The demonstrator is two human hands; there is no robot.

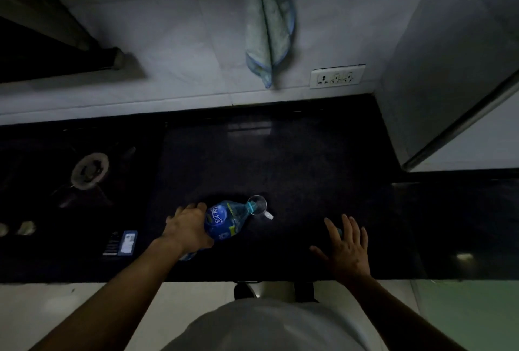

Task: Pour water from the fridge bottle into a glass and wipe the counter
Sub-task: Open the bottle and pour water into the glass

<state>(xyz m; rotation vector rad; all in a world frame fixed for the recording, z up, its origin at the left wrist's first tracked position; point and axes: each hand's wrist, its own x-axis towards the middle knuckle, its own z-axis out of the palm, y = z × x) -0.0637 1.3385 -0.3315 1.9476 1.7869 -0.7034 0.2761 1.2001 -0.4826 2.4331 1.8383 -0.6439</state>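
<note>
My left hand (187, 229) grips a clear plastic water bottle (224, 218) with a blue label, tilted so its neck rests over the rim of a small clear glass (259, 204) standing on the dark counter (280, 159). My right hand (346, 246) lies flat on the counter to the right of the glass, fingers spread, with a small blue thing, perhaps the bottle cap (339, 231), showing between its fingers. A pale blue cloth (268, 22) hangs on the tiled wall above the counter.
A gas stove with a round burner (89, 167) and knobs (26, 227) fills the counter's left part. A wall socket (337, 76) sits near the cloth. The fridge side (449, 70) stands at the right. A small packet (127, 242) lies by the stove.
</note>
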